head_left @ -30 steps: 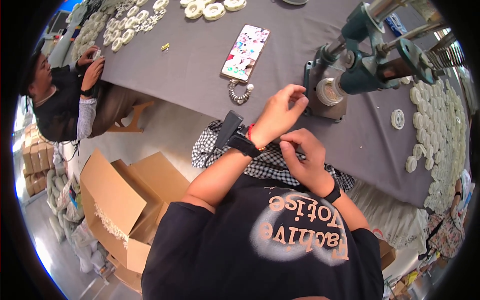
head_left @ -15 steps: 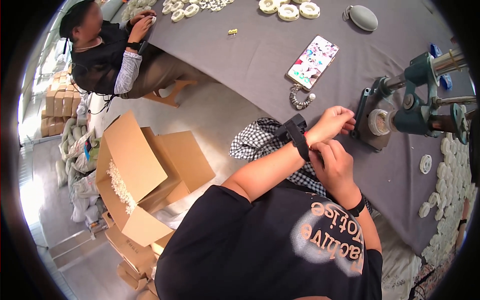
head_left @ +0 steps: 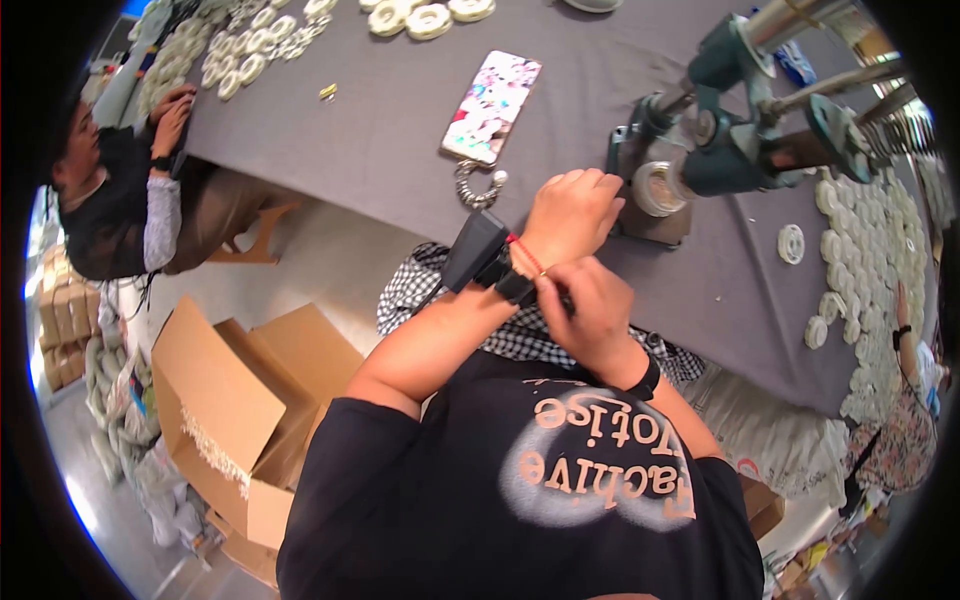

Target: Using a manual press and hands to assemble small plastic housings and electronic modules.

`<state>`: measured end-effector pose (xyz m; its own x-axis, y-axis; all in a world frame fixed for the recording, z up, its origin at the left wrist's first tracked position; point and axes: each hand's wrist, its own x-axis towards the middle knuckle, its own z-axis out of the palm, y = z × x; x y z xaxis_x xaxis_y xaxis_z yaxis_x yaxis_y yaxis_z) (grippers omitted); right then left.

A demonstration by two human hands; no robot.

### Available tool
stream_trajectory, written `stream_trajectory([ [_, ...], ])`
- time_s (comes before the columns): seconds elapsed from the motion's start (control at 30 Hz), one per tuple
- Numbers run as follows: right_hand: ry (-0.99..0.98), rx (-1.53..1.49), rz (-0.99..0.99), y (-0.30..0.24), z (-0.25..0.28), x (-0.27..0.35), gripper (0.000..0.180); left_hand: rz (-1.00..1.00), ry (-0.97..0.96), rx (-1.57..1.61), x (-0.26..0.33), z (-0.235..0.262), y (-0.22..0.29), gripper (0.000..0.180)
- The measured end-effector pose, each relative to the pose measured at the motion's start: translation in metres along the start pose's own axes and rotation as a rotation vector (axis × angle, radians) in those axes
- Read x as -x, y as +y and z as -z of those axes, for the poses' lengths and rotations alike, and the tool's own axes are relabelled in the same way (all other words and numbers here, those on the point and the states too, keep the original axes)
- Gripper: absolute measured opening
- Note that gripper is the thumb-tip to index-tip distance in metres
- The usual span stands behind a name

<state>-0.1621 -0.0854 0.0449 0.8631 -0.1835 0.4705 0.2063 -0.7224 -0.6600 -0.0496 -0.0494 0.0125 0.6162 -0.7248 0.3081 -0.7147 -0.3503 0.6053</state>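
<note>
My left hand [head_left: 572, 215] is palm down over the near table edge, its fingers curled and nothing visible in them. On that wrist sit a red bead bracelet [head_left: 526, 255] and a black box-shaped device [head_left: 474, 248] on a black wrist strap [head_left: 515, 287]. My right hand [head_left: 590, 305] reaches across, thumb and fingers closed at the strap beside the bracelet. Its fingertips partly hide what they pinch. Right of my left hand stands a green hand press [head_left: 730, 160] with a round clear-rimmed piece [head_left: 660, 188] on its base.
A lit phone [head_left: 492, 108] with a bead strap lies on the grey cloth-covered table [head_left: 380, 130]. White round parts [head_left: 870, 230] crowd the right side; more [head_left: 428, 20] lie at the far edge. An open carton [head_left: 225, 400] stands at left. A co-worker [head_left: 115, 200] sits far left.
The view has swung right, so the table things appear farther left. My left hand has turned, showing more of its back. My right hand stays at the left wrist.
</note>
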Motion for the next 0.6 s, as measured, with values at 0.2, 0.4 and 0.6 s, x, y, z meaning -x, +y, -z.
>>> stream_trajectory([
  [0.2, 0.048, -0.133, -0.161, 0.001, 0.001, 0.014, 0.013, -0.209, -0.058, 0.034, 0.004, -0.012, 0.001, 0.026],
  [0.4, 0.094, -0.208, -0.060, 0.004, 0.001, 0.012, 0.016, 0.758, -0.106, 1.667, -0.014, 0.009, 0.008, 0.025],
  [0.6, 0.018, -0.242, -0.140, 0.008, -0.001, 0.012, 0.016, 0.806, 0.092, 2.240, -0.007, 0.003, -0.013, 0.021],
])
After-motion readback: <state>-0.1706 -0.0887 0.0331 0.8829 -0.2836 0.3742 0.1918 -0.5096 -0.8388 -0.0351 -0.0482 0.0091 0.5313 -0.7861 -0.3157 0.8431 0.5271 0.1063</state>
